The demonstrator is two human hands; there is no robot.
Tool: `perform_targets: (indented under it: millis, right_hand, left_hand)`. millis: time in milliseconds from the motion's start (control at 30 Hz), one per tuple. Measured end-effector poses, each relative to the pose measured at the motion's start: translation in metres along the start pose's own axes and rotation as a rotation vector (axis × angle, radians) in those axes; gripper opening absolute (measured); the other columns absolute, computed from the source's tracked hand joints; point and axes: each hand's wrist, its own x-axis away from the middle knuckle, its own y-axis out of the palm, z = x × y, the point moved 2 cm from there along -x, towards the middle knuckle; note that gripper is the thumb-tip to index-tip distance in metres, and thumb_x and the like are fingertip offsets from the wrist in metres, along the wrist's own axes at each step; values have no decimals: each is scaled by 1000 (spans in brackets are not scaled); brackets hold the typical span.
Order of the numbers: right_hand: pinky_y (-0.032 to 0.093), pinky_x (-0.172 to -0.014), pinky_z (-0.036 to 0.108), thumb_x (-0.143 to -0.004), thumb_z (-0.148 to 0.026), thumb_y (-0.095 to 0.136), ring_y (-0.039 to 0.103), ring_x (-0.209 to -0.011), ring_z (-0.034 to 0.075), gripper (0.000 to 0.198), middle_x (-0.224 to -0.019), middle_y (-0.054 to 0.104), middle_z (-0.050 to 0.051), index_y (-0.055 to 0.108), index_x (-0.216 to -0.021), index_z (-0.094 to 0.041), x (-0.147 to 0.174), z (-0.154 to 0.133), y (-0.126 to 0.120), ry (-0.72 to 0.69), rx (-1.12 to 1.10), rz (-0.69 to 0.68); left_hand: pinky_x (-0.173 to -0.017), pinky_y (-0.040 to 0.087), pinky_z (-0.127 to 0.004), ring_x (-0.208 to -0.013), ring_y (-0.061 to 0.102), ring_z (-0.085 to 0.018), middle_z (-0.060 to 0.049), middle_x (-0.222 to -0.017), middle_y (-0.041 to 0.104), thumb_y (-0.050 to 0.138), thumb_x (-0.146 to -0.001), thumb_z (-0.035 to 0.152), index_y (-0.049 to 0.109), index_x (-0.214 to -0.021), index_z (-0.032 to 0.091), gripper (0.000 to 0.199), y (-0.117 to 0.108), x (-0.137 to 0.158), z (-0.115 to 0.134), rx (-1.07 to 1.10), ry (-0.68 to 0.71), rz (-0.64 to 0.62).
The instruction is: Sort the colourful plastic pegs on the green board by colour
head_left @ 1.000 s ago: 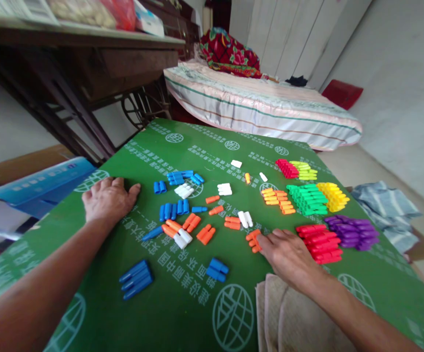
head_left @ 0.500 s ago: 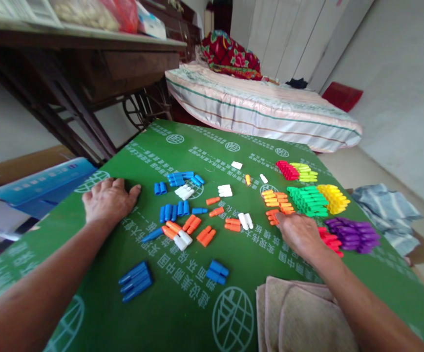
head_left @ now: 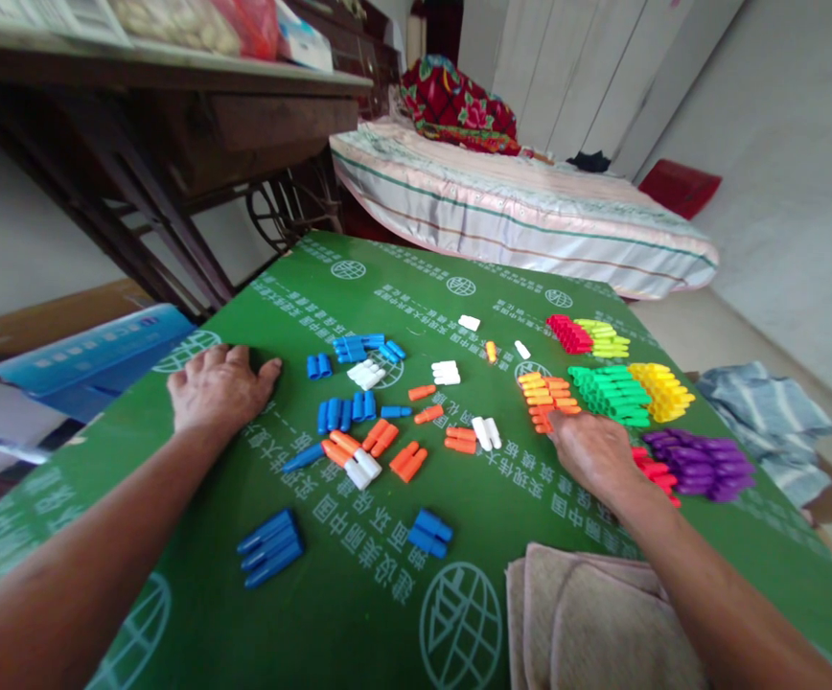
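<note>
My left hand (head_left: 221, 388) lies flat on the green board, thumb spread, with nothing in it. My right hand (head_left: 592, 446) has its fingertips closed on orange bullet-shaped plastic pieces (head_left: 543, 422) at the near end of an orange cluster (head_left: 542, 383). Part of those pieces is hidden by the fingers. Beyond that hand lie a green cluster (head_left: 610, 393) and a purple cluster (head_left: 700, 465). A red cluster (head_left: 653, 468) is partly covered by my right wrist. Loose orange pieces (head_left: 408, 462), white pieces (head_left: 446, 372) and blue pieces (head_left: 270, 546) are scattered between my hands.
A folded beige cloth (head_left: 589, 613) lies at the near edge of the green board (head_left: 358, 623). Yellow pieces (head_left: 660, 391), lime pieces (head_left: 610, 339) and dark pink pieces (head_left: 569, 333) sit in groups at the right. A wooden table (head_left: 272, 120) stands at the left, a bed (head_left: 531, 216) behind.
The orange pieces under my right fingers have moved up against the rest of the orange cluster, closing the gap. My left hand stays put; the view has shifted slightly.
</note>
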Motion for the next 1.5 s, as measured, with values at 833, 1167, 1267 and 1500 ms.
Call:
perform_targets:
  millis: [833, 1167, 1267, 1500]
  right_hand:
    - [37, -86, 40, -85, -10, 49, 49, -100, 25, 18, -93, 63, 11, 61, -97, -13, 14, -98, -50, -600, -200, 352]
    - [41, -80, 36, -85, -11, 44, 56, -84, 21, 17, -90, 61, 9, 60, -91, -16, 23, -107, -53, -615, -288, 324]
    - [42, -74, 33, -89, -15, 41, 57, -78, 19, 18, -89, 61, 6, 59, -91, -20, 36, -93, -53, -539, -355, 300]
    - [41, -63, 28, -92, -21, 40, 63, -76, 18, 22, -92, 62, 5, 61, -98, -21, 42, -59, -29, -137, -337, 140]
  left_hand:
    - [-98, 34, -53, -124, 37, -39, -22, -134, 45, 15, -84, 60, 51, -120, 11, 71, -4, 1, 2, -3, 9, -16]
    - [-98, 34, -52, -124, 38, -38, -21, -133, 46, 14, -84, 59, 53, -119, 10, 71, -6, 1, 1, -19, 2, -25]
    - [-97, 35, -52, -123, 39, -39, -21, -133, 46, 15, -85, 59, 52, -120, 9, 71, -5, 0, 1, -19, -1, -26]
    - [-98, 35, -53, -122, 39, -39, -21, -130, 48, 16, -85, 59, 53, -117, 10, 69, -4, -1, 0, -22, 7, -31]
